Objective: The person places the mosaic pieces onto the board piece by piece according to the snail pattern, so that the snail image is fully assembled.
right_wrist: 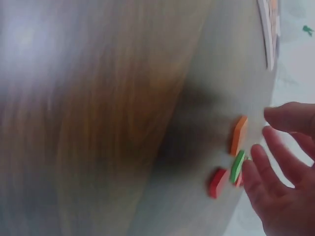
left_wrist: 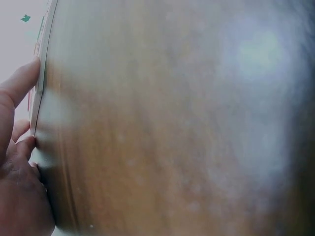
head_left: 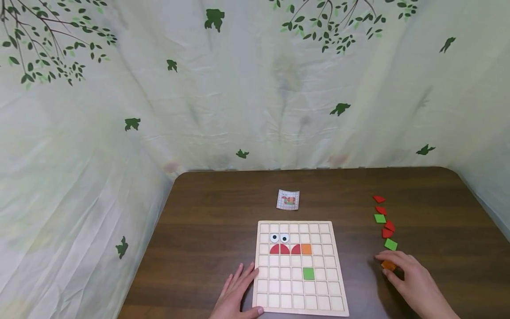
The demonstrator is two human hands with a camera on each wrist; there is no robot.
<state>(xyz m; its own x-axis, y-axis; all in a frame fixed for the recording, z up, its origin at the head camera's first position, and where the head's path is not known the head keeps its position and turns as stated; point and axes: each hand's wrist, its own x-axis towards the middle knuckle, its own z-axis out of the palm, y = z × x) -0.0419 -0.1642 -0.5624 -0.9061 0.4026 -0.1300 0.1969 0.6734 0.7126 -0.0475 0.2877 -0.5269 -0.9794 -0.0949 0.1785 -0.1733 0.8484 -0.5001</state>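
Left hand [head_left: 237, 294]: touched left edge of grid board [head_left: 286, 288], outstretched, gripping nothing.
Right hand [head_left: 414, 280]: hovered at loose orange tile [head_left: 388, 266], parted, unclasped.

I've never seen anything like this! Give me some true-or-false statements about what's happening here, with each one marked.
1. The left hand touches the board. True.
2. The picture card lies on the board. False: the picture card lies on the table, beyond the board's far edge.
3. Two eye pieces sit directly above two red pieces on the board. True.
4. The right hand is at the green square on the board. False: it is at a loose orange piece, and the green square lies away from it.
5. The loose pieces lie to the right of the board. True.
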